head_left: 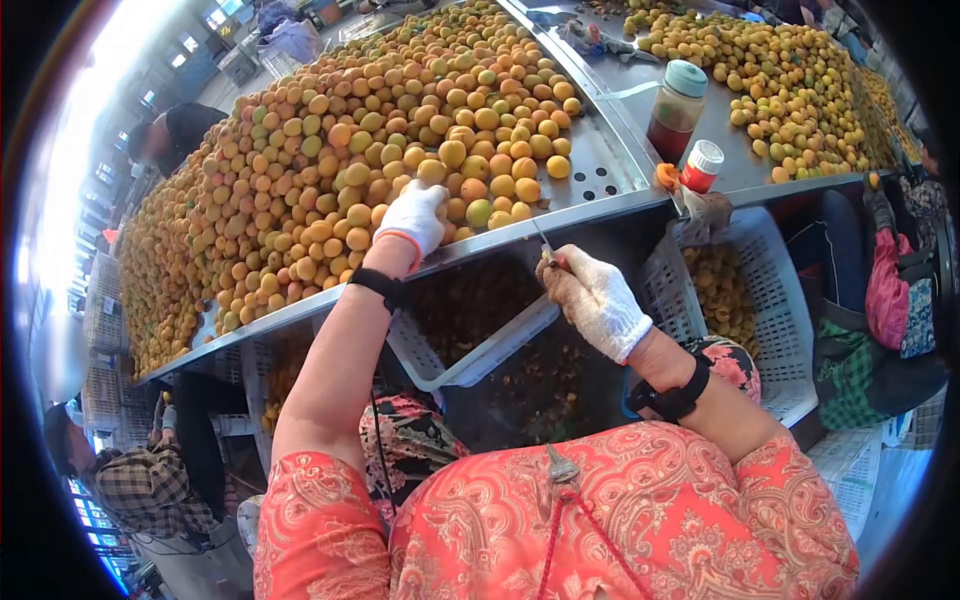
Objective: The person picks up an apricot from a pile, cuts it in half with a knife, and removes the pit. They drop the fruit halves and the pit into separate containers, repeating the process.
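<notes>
My left hand (412,219), in a white glove, reaches over the metal rim onto the heap of orange-yellow fruit (330,150). Its fingertips are among the fruits at the near edge, and what they hold, if anything, is hidden. To the right, my right hand (590,295), in a white glove stained brown at the fingers, is closed around a small knife (543,237) whose blade points up toward the table edge. Below and between my hands sits a crate (480,362) with dark contents.
A jar of dark liquid (678,112) and a red bottle with white cap (703,167) stand on the metal table (605,140). A second crate (785,300) holds fruit pieces at right. Co-workers sit at both sides; another fruit heap (790,80) lies upper right.
</notes>
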The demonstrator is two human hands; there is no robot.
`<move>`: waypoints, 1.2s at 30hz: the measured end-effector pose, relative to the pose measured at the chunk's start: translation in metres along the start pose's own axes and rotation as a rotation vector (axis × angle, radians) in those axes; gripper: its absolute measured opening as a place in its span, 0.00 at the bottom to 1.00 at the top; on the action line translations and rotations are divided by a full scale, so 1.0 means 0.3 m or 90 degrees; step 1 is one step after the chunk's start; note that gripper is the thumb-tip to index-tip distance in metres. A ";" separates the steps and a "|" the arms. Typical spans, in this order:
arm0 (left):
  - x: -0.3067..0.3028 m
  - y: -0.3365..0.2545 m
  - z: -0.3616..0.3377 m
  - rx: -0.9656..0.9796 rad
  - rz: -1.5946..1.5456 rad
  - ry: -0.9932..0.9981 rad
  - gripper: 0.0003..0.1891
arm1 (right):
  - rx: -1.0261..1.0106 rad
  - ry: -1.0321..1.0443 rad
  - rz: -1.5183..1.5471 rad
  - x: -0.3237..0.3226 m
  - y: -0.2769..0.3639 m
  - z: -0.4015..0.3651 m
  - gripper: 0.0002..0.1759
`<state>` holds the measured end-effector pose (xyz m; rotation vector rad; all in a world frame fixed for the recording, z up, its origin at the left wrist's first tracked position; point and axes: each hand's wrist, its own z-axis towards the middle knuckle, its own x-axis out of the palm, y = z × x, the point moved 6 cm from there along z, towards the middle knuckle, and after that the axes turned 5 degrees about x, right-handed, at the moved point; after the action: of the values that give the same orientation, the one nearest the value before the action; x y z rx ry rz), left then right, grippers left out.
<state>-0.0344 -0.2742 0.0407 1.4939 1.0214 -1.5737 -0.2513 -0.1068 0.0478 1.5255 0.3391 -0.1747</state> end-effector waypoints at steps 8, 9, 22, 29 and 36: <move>-0.180 -0.173 -0.368 -0.007 -1.232 -0.098 0.20 | -0.007 0.046 0.249 0.027 0.114 -0.093 0.10; -0.190 -0.197 -0.415 -0.010 -1.288 -0.097 0.22 | 0.010 0.068 0.231 0.041 0.146 -0.112 0.09; -0.323 -0.370 -0.737 0.011 -1.306 -0.201 0.25 | -0.178 0.106 -0.047 0.139 0.374 -0.286 0.10; -0.318 -0.362 -0.766 -0.059 -1.213 -0.298 0.22 | -0.217 0.051 -0.091 0.154 0.386 -0.313 0.10; -0.354 -0.364 -0.758 -0.083 -1.142 -0.349 0.20 | -0.229 0.012 -0.092 0.138 0.414 -0.318 0.09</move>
<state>-0.0308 -0.0238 0.1509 -0.4396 2.1630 -2.5915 -0.1829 -0.0024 0.1510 1.1487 0.4707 -0.2016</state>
